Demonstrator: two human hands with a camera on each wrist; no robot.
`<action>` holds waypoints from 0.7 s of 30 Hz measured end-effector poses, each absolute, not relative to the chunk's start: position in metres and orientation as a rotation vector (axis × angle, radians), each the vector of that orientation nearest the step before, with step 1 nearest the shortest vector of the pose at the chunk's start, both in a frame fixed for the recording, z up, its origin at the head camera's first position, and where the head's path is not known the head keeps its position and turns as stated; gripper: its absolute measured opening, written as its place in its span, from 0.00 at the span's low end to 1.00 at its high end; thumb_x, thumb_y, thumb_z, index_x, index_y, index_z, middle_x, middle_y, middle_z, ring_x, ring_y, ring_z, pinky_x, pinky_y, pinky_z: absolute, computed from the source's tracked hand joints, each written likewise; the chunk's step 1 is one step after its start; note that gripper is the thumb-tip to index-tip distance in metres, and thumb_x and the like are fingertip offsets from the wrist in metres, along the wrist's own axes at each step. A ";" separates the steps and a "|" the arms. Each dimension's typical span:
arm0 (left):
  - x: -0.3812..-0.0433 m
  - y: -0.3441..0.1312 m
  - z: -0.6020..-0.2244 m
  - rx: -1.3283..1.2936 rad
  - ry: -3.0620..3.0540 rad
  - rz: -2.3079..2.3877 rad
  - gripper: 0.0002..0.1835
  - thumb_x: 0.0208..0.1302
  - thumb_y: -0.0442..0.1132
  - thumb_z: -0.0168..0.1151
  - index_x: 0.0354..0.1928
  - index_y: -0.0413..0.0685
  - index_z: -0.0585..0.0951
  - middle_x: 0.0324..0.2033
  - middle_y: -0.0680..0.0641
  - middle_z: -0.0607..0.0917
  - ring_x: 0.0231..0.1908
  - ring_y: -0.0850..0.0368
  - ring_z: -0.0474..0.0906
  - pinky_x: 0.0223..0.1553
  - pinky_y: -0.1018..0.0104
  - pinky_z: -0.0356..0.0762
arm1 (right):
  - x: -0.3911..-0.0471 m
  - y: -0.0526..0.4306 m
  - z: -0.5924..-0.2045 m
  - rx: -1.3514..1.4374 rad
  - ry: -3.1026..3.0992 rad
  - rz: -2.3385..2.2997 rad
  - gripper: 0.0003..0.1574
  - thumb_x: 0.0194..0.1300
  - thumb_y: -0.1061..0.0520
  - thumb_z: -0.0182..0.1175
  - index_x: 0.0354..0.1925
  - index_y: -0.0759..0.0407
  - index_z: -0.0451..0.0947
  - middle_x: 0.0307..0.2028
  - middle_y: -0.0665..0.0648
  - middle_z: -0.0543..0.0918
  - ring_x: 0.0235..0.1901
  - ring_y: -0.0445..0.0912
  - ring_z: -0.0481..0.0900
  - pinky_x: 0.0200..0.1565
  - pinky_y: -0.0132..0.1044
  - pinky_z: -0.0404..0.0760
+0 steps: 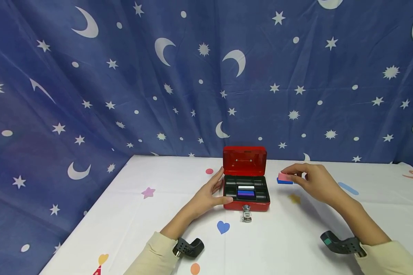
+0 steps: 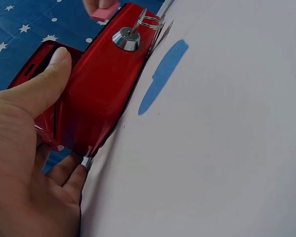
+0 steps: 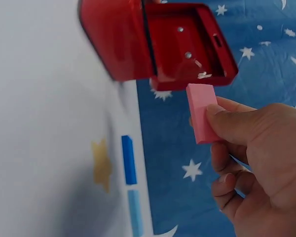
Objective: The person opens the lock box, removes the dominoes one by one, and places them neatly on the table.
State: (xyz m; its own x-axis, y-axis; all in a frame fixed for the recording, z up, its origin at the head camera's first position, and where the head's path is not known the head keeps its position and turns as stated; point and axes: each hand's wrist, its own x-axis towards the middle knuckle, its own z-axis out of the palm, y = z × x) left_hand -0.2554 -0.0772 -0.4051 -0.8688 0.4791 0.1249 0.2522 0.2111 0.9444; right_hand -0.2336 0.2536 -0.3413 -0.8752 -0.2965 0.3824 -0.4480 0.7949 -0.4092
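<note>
A small red cash box (image 1: 246,206) stands with its lid (image 1: 245,160) raised, showing a black compartment tray (image 1: 231,182). My left hand (image 1: 206,196) holds the box by its left side, thumb over the front rim and fingers toward the back. In the tray's middle lie a white block (image 1: 246,188) and blue and purple blocks (image 1: 246,193). Right of the box, my right hand (image 1: 311,181) pinches a pink block (image 3: 203,113) between thumb and fingers. Just below the pink block in the head view is a blue block (image 1: 285,181), apparently on the table.
Keys on a ring (image 1: 246,217) hang from the lock at the box's front. The white tablecloth (image 1: 261,244) carries printed shapes, including a blue heart (image 1: 223,227) and a yellow star (image 1: 295,198). Behind the table hangs a blue moon-and-star curtain (image 1: 199,76).
</note>
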 end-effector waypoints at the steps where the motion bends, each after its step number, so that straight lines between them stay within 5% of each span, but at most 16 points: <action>1: -0.255 -0.077 -0.405 0.703 2.284 1.724 0.51 0.55 0.42 0.72 0.75 0.64 0.51 0.73 0.56 0.50 0.69 0.53 0.57 0.66 0.58 0.58 | -0.234 0.256 -0.344 0.571 -2.689 0.714 0.13 0.58 0.63 0.67 0.43 0.53 0.86 0.32 0.46 0.84 0.28 0.45 0.71 0.24 0.32 0.71; 21: -0.255 -0.077 -0.405 0.723 2.286 1.714 0.51 0.55 0.44 0.72 0.75 0.62 0.50 0.73 0.55 0.49 0.69 0.51 0.55 0.67 0.59 0.57 | -0.242 0.268 -0.375 0.561 -2.812 0.734 0.11 0.57 0.63 0.68 0.40 0.52 0.86 0.34 0.48 0.84 0.33 0.45 0.75 0.37 0.43 0.77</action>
